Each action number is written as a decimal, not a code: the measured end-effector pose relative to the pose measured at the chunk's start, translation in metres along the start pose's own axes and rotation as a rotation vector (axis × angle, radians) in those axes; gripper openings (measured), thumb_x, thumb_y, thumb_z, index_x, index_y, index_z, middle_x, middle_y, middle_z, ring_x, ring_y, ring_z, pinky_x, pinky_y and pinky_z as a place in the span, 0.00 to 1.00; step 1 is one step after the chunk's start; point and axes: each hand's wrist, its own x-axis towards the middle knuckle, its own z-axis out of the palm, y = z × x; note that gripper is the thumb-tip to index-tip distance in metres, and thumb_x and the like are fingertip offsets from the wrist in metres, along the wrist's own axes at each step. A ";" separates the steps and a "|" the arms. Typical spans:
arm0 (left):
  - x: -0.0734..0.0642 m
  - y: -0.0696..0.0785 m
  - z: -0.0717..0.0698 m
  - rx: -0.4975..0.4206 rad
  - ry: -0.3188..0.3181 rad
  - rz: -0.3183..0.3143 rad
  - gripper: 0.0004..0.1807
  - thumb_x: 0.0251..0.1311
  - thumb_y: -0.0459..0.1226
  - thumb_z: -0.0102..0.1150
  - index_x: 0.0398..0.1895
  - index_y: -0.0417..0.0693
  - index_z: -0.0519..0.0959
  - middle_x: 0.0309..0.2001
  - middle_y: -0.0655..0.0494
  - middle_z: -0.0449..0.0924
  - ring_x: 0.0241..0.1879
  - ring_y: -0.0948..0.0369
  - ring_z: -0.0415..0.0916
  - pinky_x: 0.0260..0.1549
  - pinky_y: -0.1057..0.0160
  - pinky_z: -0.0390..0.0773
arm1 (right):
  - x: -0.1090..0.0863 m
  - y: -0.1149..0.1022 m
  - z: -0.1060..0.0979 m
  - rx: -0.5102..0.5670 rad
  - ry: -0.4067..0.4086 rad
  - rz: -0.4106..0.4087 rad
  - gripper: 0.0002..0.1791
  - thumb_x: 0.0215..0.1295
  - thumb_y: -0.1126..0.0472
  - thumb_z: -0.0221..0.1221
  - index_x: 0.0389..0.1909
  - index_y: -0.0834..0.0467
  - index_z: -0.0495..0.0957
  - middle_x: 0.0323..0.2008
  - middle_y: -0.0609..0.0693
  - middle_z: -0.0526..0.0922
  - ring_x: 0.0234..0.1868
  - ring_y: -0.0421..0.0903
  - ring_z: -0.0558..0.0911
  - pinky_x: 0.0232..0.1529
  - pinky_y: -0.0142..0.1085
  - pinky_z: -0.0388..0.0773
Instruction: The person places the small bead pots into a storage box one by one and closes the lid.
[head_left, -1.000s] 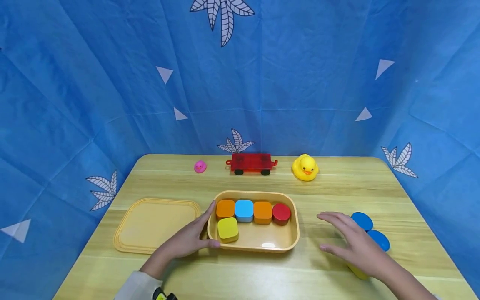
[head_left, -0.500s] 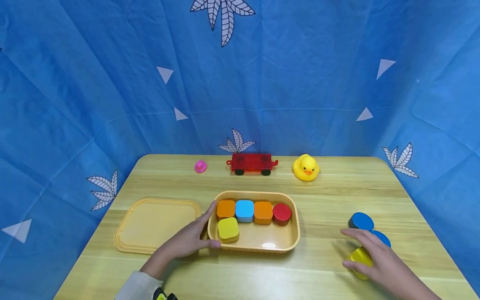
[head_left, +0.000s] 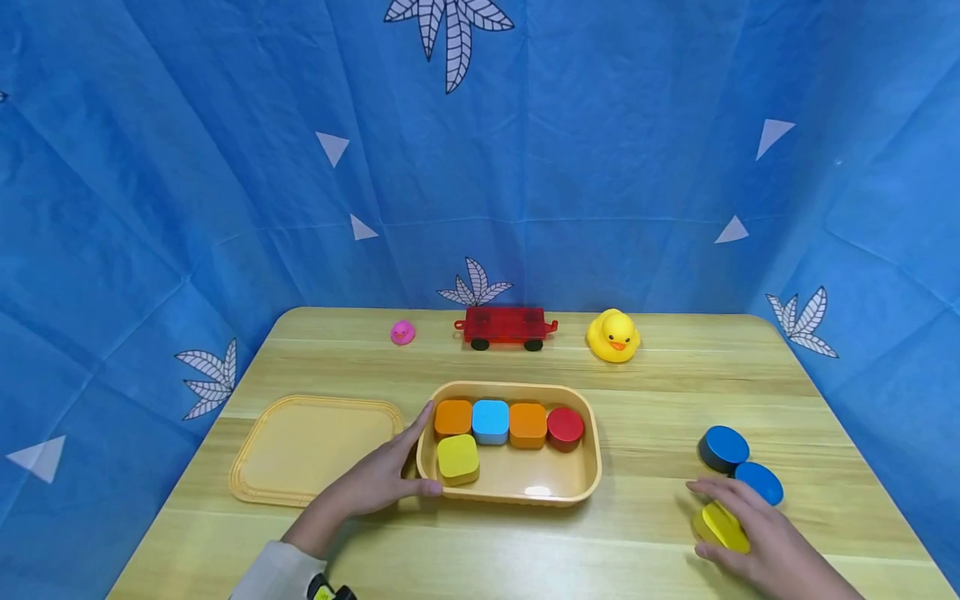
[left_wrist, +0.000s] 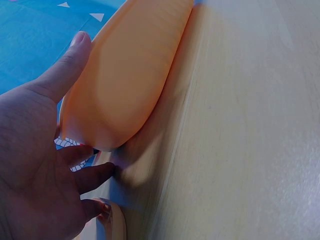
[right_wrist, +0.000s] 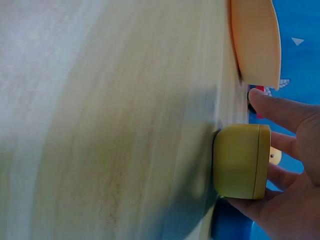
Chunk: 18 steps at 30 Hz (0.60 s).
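Note:
In the head view my left hand (head_left: 375,479) rests at the left end of a peach plastic box (head_left: 551,500). Its index finger lies along the left rim and its thumb at the front corner, both fairly straight. The box holds a yellow block (head_left: 457,457), two orange blocks, a light blue block (head_left: 491,421) and a round red block (head_left: 565,427). My right hand (head_left: 765,542) reaches around another yellow block (right_wrist: 240,161) on the table. In the right wrist view its fingers are behind and below this block, while the thumb stands apart from it.
Two round blue blocks (head_left: 723,448) stand just beyond my right hand. A flat peach lid (head_left: 315,450) lies left of the box. Along the back are a small pink duck (head_left: 402,332), a red toy wagon (head_left: 505,325) and a yellow duck (head_left: 613,336). A blue curtain hangs behind.
My right hand has moved right and toward me, coming down around the yellow block, which has turned slightly. Both blue blocks show more fully. My left hand has stayed at the box.

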 end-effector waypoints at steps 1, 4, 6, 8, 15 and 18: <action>0.000 0.000 0.000 -0.002 0.000 -0.004 0.62 0.61 0.58 0.69 0.84 0.70 0.32 0.84 0.54 0.39 0.80 0.44 0.49 0.75 0.39 0.56 | 0.000 0.001 0.000 -0.007 -0.013 0.010 0.41 0.53 0.48 0.77 0.66 0.58 0.76 0.62 0.62 0.75 0.54 0.57 0.79 0.47 0.52 0.85; 0.001 0.000 0.000 -0.007 -0.003 -0.012 0.63 0.60 0.58 0.70 0.84 0.71 0.31 0.84 0.56 0.39 0.80 0.45 0.48 0.75 0.39 0.55 | 0.001 0.003 -0.001 -0.014 -0.059 0.049 0.43 0.54 0.48 0.77 0.68 0.59 0.73 0.61 0.63 0.75 0.50 0.54 0.79 0.43 0.48 0.84; 0.000 0.000 0.000 -0.011 -0.004 -0.015 0.63 0.60 0.58 0.70 0.84 0.72 0.31 0.83 0.58 0.39 0.80 0.46 0.48 0.76 0.40 0.55 | 0.002 0.004 -0.002 -0.018 -0.076 0.071 0.43 0.55 0.48 0.77 0.69 0.60 0.72 0.60 0.65 0.75 0.49 0.54 0.79 0.43 0.49 0.83; 0.000 0.000 0.000 -0.013 -0.004 -0.014 0.63 0.60 0.58 0.70 0.84 0.72 0.31 0.83 0.58 0.39 0.80 0.46 0.48 0.75 0.40 0.55 | 0.002 0.004 -0.003 -0.022 -0.082 0.087 0.43 0.55 0.49 0.77 0.68 0.61 0.73 0.59 0.66 0.75 0.49 0.56 0.79 0.43 0.50 0.82; 0.000 -0.001 0.000 -0.002 0.000 -0.012 0.63 0.59 0.58 0.70 0.84 0.72 0.31 0.83 0.57 0.40 0.80 0.45 0.50 0.75 0.39 0.57 | 0.005 -0.003 -0.006 -0.047 -0.052 0.105 0.38 0.55 0.48 0.77 0.64 0.61 0.77 0.57 0.65 0.79 0.51 0.59 0.80 0.46 0.55 0.82; 0.000 -0.001 0.000 0.000 0.000 -0.012 0.64 0.59 0.58 0.71 0.84 0.72 0.31 0.83 0.57 0.40 0.80 0.45 0.50 0.75 0.39 0.56 | 0.007 -0.011 -0.008 -0.047 -0.016 0.092 0.35 0.55 0.49 0.77 0.62 0.59 0.79 0.56 0.61 0.80 0.51 0.56 0.79 0.47 0.53 0.82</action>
